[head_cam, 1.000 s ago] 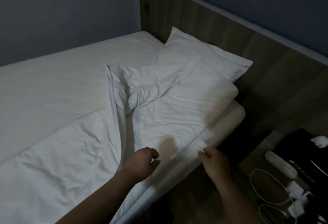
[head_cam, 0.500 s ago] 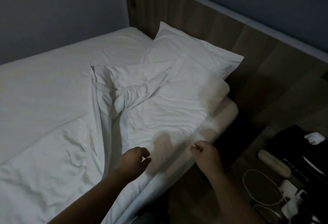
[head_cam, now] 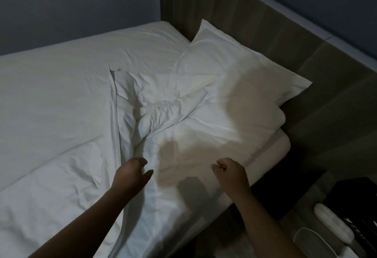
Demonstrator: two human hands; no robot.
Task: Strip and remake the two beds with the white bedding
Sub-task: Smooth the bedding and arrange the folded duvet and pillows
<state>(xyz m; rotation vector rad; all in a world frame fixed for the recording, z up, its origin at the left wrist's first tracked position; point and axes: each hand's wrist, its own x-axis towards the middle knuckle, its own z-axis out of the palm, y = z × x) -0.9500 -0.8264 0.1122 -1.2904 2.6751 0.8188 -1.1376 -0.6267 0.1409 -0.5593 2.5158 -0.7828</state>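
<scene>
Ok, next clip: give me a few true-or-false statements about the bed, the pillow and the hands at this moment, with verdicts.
1. A white pillow lies at the wooden headboard. True.
2. The left hand grips the pillow. False: it is over the duvet, well short of the pillow.
3. The duvet lies flat and smooth. False: it is bunched into creases just ahead of the left hand.
4. The right hand is near the bed's side edge, fingers curled. True.
5. A dark blanket covers the bed. False: all the bedding in view is white.
</scene>
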